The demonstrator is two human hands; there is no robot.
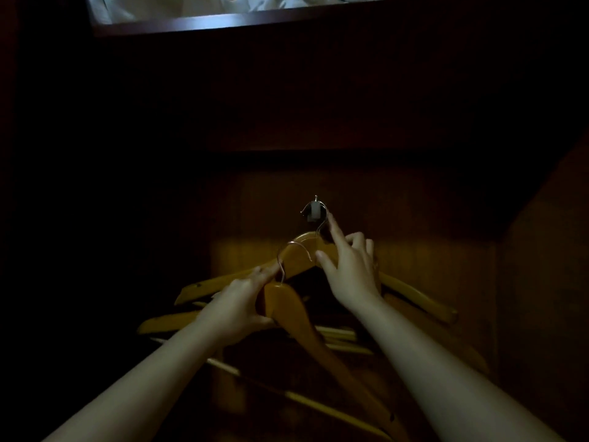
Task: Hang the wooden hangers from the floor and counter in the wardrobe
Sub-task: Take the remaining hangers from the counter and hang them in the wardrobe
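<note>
Wardrobe (398, 199) interior (dark), left hand (237, 309) grip clamped on wooden hanger (296, 317), right hand (352, 269) fingers apart by hung hanger (414, 295)

The space is very dark, enclosed by reddish-brown wooden panels (350, 106) whose grain shows only faintly. A warm patch of light (248, 250) falls across the lower back panel. At the top edge, a glossy dark wooden ledge (204, 24) catches a bright reflection, with pale white fabric (178, 4) above it. The left side (63, 218) is almost black.
</note>
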